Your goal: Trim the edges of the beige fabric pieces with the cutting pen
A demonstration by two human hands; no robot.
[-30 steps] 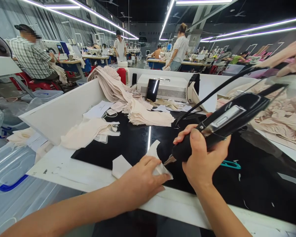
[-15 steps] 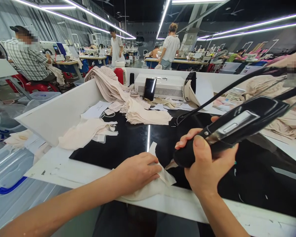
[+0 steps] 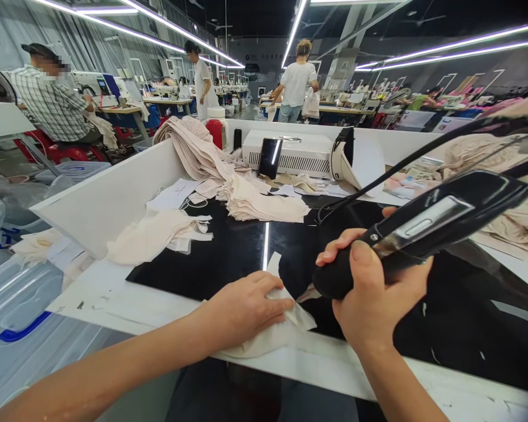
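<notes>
My right hand [image 3: 374, 293] is wrapped round a black corded hand tool [image 3: 422, 225] whose metal tip [image 3: 307, 293] points down-left at a pale fabric piece [image 3: 286, 328]. My left hand [image 3: 246, 308] lies on that fabric piece with its fingers pressed on it, holding it flat at the near edge of the black work mat [image 3: 229, 258]. The tool tip sits just right of my left fingertips, at the fabric's edge. Part of the fabric hangs over the white table edge [image 3: 127, 299].
Stacks of beige fabric pieces [image 3: 246, 199] and loose pieces [image 3: 154, 234] lie on the mat's far left. A white machine box [image 3: 299, 153] with a phone [image 3: 270, 158] stands at the back. A clear plastic bin [image 3: 22, 316] is at left. Other people work at distant tables.
My left hand has pulled the fabric piece nearer, so it now drapes over the table edge. The tool tip stays at the fabric's edge. A person in the background has walked further off.
</notes>
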